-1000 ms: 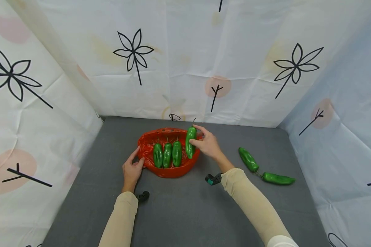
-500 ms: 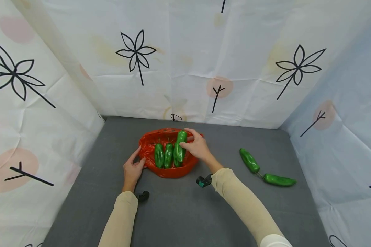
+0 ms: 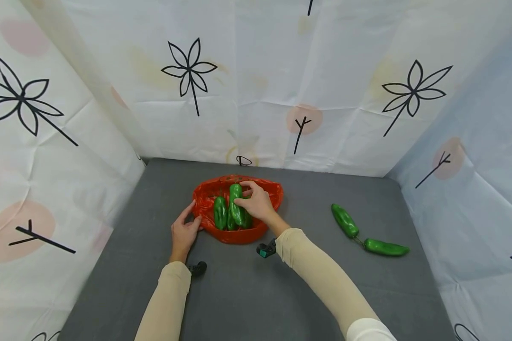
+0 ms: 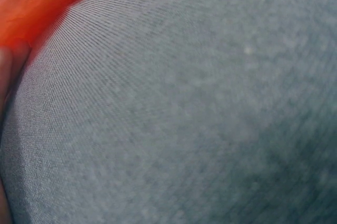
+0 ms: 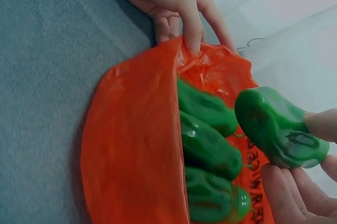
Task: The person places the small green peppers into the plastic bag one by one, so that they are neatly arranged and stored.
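Observation:
A red plastic bag (image 3: 234, 237) lies with its mouth spread open on the grey table, several green chili peppers (image 3: 220, 215) side by side inside. My left hand (image 3: 184, 237) grips the bag's left edge between thumb and fingers. Above the peppers, my right hand (image 3: 259, 204) pinches another green chili pepper (image 3: 236, 194). In the right wrist view, this held pepper (image 5: 268, 121) is clear of the others, between the thumb and fingers of the right hand (image 5: 295, 195). The left wrist view catches only a blurred corner of the bag (image 4: 37, 3) and a bit of the left hand.
Two more green chili peppers lie on the right of the grey table (image 3: 315, 284), one slanted (image 3: 344, 220) and one nearly level (image 3: 386, 247), stem ends together. White cloth (image 3: 260, 85) with flower drawings stands behind and on both sides.
The right hand has carried its chili pepper leftward, from the bag's right side to above the middle peppers. The left hand stays at the bag's left edge.

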`<state>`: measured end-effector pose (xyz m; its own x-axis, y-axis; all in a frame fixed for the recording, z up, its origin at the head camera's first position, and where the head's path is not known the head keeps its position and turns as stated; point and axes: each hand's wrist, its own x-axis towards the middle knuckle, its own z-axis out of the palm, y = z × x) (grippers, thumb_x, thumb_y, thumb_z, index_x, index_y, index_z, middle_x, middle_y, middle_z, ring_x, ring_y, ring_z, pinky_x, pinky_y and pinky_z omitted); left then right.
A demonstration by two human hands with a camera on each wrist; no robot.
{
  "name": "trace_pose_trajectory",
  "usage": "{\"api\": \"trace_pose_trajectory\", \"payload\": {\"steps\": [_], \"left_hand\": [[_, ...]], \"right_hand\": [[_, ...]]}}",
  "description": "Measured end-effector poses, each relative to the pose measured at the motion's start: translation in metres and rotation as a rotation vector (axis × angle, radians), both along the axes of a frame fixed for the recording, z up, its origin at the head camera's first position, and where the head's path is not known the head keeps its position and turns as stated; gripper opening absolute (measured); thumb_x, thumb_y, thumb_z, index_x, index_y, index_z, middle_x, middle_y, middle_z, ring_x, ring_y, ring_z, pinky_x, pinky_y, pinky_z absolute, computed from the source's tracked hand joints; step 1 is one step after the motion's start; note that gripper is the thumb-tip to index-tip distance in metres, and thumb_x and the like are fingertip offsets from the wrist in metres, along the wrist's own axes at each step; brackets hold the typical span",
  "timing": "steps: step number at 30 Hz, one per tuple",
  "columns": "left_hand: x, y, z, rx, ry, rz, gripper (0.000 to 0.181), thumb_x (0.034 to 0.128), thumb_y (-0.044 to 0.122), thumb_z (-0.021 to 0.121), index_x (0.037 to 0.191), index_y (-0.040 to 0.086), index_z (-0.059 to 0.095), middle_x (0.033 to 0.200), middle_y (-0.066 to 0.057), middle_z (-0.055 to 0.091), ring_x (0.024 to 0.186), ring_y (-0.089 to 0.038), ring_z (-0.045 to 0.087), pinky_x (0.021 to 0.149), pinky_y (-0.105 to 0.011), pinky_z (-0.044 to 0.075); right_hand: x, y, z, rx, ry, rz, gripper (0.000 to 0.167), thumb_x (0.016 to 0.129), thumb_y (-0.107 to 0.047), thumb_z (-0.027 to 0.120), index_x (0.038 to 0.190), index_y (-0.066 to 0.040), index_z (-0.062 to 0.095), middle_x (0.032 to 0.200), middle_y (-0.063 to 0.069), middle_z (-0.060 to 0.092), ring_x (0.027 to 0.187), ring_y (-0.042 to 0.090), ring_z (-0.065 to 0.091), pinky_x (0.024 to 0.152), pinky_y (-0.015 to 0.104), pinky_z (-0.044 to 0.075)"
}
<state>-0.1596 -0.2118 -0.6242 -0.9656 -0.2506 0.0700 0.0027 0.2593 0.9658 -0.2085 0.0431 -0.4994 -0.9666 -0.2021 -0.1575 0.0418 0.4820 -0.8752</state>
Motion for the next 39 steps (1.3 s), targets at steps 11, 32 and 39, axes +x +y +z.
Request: {"api": "trace_pose_trajectory", "payload": {"steps": [11, 32, 39], "left_hand": [[-0.002, -0.001, 0.002, 0.008, -0.008, 0.014, 0.053, 0.0963, 0.018, 0.069, 0.143, 0.039, 0.059, 0.148, -0.006, 0.057, 0.06, -0.001, 0.069, 0.063, -0.015, 0.057], [-0.002, 0.001, 0.001, -0.024, -0.021, 0.014, 0.054, 0.0974, 0.016, 0.068, 0.147, 0.031, 0.056, 0.152, -0.013, 0.054, 0.068, -0.028, 0.075, 0.062, -0.013, 0.055], [0.006, 0.006, 0.028, -0.039, -0.045, -0.007, 0.054, 0.0975, 0.008, 0.065, 0.15, 0.018, 0.054, 0.151, -0.02, 0.053, 0.073, -0.038, 0.074, 0.063, -0.015, 0.056]], "right_hand": [[-0.005, -0.025, -0.008, 0.042, -0.022, 0.012, 0.058, 0.094, -0.024, 0.075, 0.146, -0.015, 0.052, 0.127, 0.015, 0.066, 0.108, 0.03, 0.068, 0.086, 0.045, 0.06], [0.0, -0.041, -0.026, 0.177, -0.035, -0.004, 0.054, 0.093, -0.027, 0.076, 0.141, -0.012, 0.056, 0.108, 0.011, 0.066, 0.087, 0.022, 0.065, 0.072, 0.034, 0.057], [-0.002, -0.047, -0.026, 0.232, -0.005, 0.016, 0.058, 0.094, -0.028, 0.074, 0.146, -0.008, 0.054, 0.106, 0.01, 0.067, 0.082, 0.018, 0.062, 0.066, 0.028, 0.051]]}}
